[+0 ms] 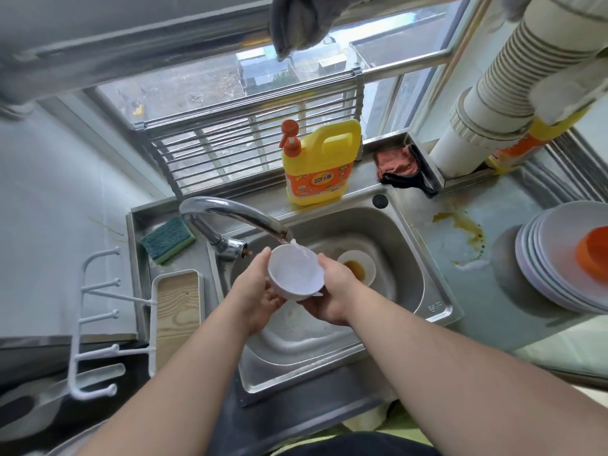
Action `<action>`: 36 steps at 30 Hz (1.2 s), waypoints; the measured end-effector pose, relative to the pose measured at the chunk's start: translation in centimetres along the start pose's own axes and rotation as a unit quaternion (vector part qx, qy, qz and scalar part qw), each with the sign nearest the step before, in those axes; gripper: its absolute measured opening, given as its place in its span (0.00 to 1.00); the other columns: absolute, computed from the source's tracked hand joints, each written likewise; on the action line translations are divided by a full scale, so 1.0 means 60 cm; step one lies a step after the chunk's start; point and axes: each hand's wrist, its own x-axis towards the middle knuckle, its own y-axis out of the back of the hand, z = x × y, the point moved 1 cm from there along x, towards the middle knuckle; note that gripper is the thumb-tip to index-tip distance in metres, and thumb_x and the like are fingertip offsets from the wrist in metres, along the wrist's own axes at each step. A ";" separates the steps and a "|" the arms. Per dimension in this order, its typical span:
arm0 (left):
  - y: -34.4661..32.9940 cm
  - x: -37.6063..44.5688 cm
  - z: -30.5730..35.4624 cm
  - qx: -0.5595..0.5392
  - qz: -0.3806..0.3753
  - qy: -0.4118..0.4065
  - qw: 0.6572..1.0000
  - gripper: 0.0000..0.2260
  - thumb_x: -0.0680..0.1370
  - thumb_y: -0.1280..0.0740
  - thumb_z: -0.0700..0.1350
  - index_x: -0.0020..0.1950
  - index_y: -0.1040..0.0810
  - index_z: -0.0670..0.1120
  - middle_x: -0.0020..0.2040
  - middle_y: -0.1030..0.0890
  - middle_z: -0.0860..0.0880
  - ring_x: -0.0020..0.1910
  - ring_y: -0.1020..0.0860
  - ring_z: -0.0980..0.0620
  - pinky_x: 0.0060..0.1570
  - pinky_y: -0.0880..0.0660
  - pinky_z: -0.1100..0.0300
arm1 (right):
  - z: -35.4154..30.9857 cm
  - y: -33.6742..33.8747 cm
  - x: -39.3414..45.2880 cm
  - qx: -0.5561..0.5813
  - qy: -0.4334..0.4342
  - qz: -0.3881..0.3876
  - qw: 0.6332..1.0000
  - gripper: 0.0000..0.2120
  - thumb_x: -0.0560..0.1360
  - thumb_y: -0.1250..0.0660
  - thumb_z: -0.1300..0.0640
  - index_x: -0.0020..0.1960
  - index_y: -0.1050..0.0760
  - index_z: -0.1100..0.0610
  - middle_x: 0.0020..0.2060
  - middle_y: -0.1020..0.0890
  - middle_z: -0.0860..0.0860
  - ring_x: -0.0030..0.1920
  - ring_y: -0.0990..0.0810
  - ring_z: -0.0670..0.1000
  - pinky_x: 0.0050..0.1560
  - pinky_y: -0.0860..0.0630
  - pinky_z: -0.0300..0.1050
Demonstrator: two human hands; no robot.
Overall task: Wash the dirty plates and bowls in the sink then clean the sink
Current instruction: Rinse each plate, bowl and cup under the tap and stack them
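Forearms, two, bare, reaching in from the lower edge toward the basin.

Rack (98, 324): white, hooked pegs, far left beside the sink; a wood-lined tray (177, 311) sits next to it, presumably for draining.

Sponge (167, 240): green and yellow, lying on the steel ledge left of the tap, within easy reach for scrubbing.

Left hand (255, 297): fingers curled under and around the left side of the white bowl (294, 269), thumb at its rim; a supporting grip.

White bowl: held above the sink (427, 291), tilted slightly toward the camera, directly below the spout of the faucet (237, 213). Water runs into it, so the hold appears meant to rinse the inside.

Right hand (332, 291): fingers wrapped beneath the bowl's right side, thumb on the rim; gripping likewise.

Dirty bowl (357, 266): white, brown residue inside, resting on the sink floor just behind the held bowl. Judged still to be washed.

Detergent jug (319, 162): yellow, orange pump, standing on the back ledge.

Cloth (399, 166): orange and black, bunched on the sill.

Stain (464, 228): brownish spill on the counter right of the sink.

Plates (556, 258): stacked at the right edge, an orange object (594, 251) on top; whether clean cannot be told.
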 end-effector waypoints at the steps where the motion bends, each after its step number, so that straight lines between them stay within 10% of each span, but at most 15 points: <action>1: 0.002 0.004 -0.014 -0.029 -0.007 0.027 0.999 0.18 0.83 0.36 0.59 0.64 0.20 0.47 0.55 0.17 0.40 0.51 0.18 0.43 0.48 0.21 0.51 | -0.002 0.007 0.001 -0.030 0.005 0.010 0.999 0.23 0.80 0.35 0.38 0.63 0.19 0.55 0.57 0.16 0.57 0.50 0.16 0.57 0.44 0.18 0.47; 7: -0.013 0.027 -0.097 -0.226 -0.026 0.173 0.958 0.19 0.86 0.43 0.45 0.72 0.24 0.37 0.64 0.18 0.35 0.64 0.19 0.36 0.65 0.22 0.43 | -0.022 0.026 -0.010 -0.285 0.071 0.081 0.953 0.22 0.81 0.38 0.35 0.64 0.23 0.50 0.54 0.18 0.52 0.49 0.18 0.53 0.36 0.21 0.42; 14: -0.060 0.019 -0.152 -0.299 -0.077 0.314 0.898 0.20 0.85 0.41 0.41 0.75 0.26 0.36 0.49 0.18 0.34 0.34 0.15 0.35 0.24 0.18 0.53 | -0.036 0.028 -0.004 -0.453 0.065 0.178 0.871 0.30 0.71 0.36 0.32 0.52 0.20 0.59 0.37 0.18 0.56 0.28 0.22 0.56 0.32 0.23 0.44; 29: -0.107 0.015 -0.167 -0.232 -0.033 0.262 0.936 0.13 0.84 0.41 0.41 0.59 0.21 0.34 0.41 0.17 0.36 0.30 0.16 0.42 0.23 0.19 0.56 | -0.051 0.085 -0.022 -0.395 0.023 0.177 0.901 0.24 0.71 0.37 0.39 0.55 0.22 0.57 0.39 0.20 0.57 0.21 0.26 0.52 0.26 0.29 0.37; 36: -0.182 0.004 -0.168 -0.061 0.031 0.085 0.994 0.18 0.86 0.42 0.55 0.59 0.19 0.44 0.48 0.16 0.42 0.43 0.19 0.46 0.40 0.19 0.56 | -0.086 0.195 -0.072 -0.445 0.108 0.100 0.884 0.12 0.82 0.47 0.54 0.56 0.25 0.53 0.44 0.22 0.57 0.30 0.21 0.57 0.23 0.31 0.37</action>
